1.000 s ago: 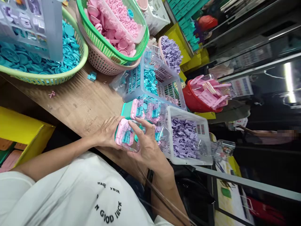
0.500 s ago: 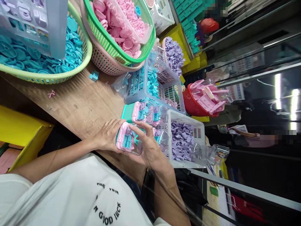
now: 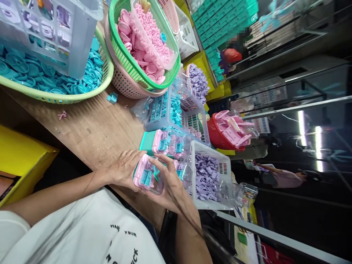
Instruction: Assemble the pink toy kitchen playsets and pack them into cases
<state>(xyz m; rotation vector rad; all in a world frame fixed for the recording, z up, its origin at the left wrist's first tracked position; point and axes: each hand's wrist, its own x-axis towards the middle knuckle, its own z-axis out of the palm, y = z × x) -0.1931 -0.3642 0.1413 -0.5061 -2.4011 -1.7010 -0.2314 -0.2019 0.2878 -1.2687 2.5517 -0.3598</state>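
Both my hands hold a small pink toy case with teal parts under a clear lid (image 3: 147, 176) at the near edge of the wooden table (image 3: 96, 128). My left hand (image 3: 123, 168) cups its left side with fingers curled round it. My right hand (image 3: 170, 183) grips its right side, fingers bent over the clear lid. Just beyond lie more pink and teal cases (image 3: 169, 143) in a row.
A white basket of purple parts (image 3: 210, 176) stands right of my hands. Further off are a grey-blue crate of teal parts (image 3: 170, 110), a green basket of pink parts (image 3: 143, 40), a yellow-green basket of teal discs (image 3: 55, 77) and a red basket (image 3: 228, 128). A yellow box (image 3: 24, 161) sits lower left.
My hands and the case stay together at the table's near edge; the camera has tilted, so everything sits slightly lower in the picture.
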